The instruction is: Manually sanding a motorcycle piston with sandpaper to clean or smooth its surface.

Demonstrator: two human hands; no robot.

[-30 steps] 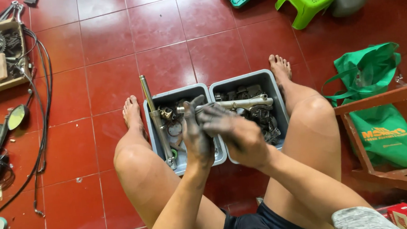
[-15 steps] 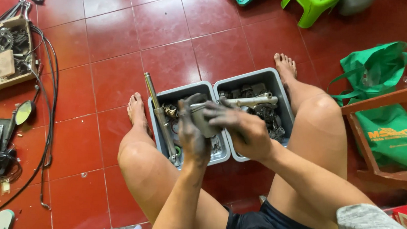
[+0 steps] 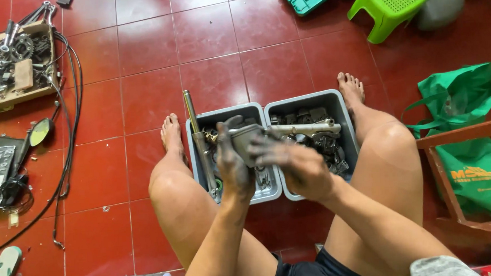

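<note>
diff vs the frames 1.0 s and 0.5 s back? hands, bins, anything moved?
Little changed. Both hands, left hand and right hand, stay closed on the small grey metal part above the two grey bins; the grip shifted slightly, and the view drifted a little. Bins, long rod in the left bin, feet and green stool stayed put.

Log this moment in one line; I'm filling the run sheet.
left hand: holds grey metal part | right hand: on same part | below: two grey bins of metal parts | floor: red tiles

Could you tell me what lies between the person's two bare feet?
In the head view, two grey bins of metal parts sit side by side between the feet.
</note>
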